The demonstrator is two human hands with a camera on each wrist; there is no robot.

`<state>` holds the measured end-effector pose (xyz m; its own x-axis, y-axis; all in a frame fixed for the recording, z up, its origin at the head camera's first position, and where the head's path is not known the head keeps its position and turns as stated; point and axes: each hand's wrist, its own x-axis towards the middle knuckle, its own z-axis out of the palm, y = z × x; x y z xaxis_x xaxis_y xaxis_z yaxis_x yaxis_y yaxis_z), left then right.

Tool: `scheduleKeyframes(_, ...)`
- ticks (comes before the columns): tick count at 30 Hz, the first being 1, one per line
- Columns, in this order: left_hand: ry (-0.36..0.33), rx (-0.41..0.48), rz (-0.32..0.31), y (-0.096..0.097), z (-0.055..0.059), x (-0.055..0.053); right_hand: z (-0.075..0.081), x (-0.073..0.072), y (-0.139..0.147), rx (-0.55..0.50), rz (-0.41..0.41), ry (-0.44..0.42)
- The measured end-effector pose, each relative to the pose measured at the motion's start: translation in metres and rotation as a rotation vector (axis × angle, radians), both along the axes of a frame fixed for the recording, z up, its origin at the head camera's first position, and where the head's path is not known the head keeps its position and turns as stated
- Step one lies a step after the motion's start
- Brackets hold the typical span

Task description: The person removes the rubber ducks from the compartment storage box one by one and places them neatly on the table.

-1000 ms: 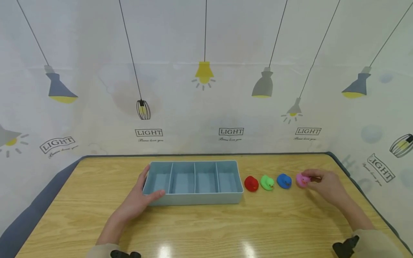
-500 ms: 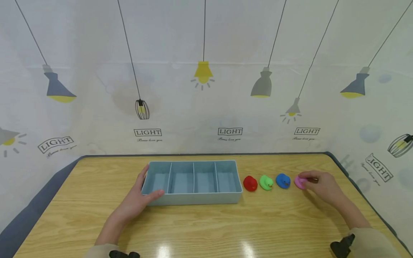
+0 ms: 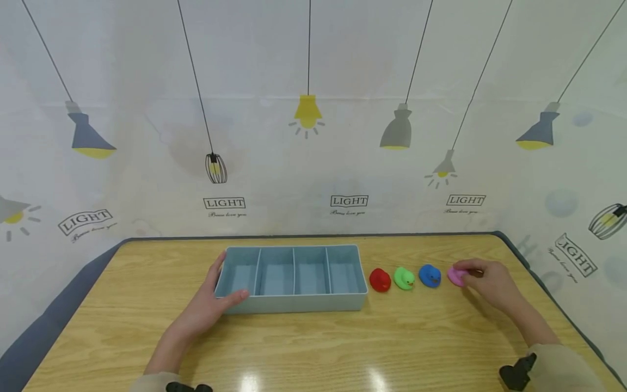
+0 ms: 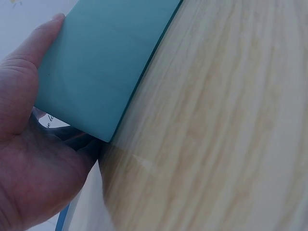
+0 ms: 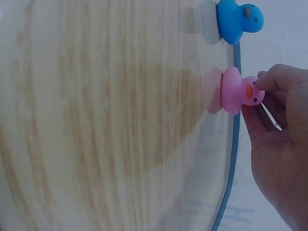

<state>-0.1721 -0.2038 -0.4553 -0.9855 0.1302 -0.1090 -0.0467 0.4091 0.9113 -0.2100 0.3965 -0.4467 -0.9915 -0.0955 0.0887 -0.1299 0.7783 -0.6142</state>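
In the head view, my left hand [image 3: 201, 305] holds the left end of a grey-blue box with compartments [image 3: 294, 303], thumb over the front rim and fingers along the left side. The left wrist view shows the thumb at the rim of the box's wall [image 4: 106, 62]. On the right, my right hand [image 3: 497, 286] pinches a small pink rubber duck [image 3: 455, 276]. Seen from the right wrist, thumb and fingers are at the head of the pink duck [image 5: 232, 91], whose base is at the tabletop. My hand hides part of its head in the head view.
A row of rubber ducks, red [image 3: 380, 280], green [image 3: 404, 278] and blue [image 3: 430, 276], stands between the box and the pink duck. The wooden table [image 3: 313, 348] ends at a dark edge against a wall covering [image 3: 264, 136] printed with lamps.
My right hand has moved slightly left over the pink duck and now covers more of its face. The left hand and the box stay put.
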Motion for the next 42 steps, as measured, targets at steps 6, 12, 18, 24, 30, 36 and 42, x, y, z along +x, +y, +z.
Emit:
scheduleKeyframes(6,-0.007,-0.005,-0.005,0.002,0.000,-0.001,0.001,-0.001,0.005,0.002,-0.012,-0.018)
scheduleKeyframes(12,-0.009,0.001,-0.011,0.003,0.001,-0.002,0.001,0.000,0.005,0.000,-0.023,-0.009)
scheduleKeyframes(18,-0.003,-0.002,-0.014,0.004,0.001,-0.003,-0.001,0.002,0.005,-0.012,-0.037,0.028)
scheduleKeyframes(24,-0.013,0.001,-0.015,0.006,0.002,-0.003,-0.001,0.004,0.008,-0.095,-0.054,0.064)
scheduleKeyframes(30,-0.023,0.007,-0.007,0.006,0.002,-0.003,0.008,0.008,0.012,-0.088,-0.097,0.080)
scheduleKeyframes(36,-0.016,-0.019,0.004,0.004,0.001,-0.002,0.012,0.010,0.006,-0.084,-0.098,0.088)
scheduleKeyframes(42,-0.016,-0.060,-0.015,-0.001,0.002,-0.001,0.014,0.012,-0.005,-0.087,-0.072,0.110)
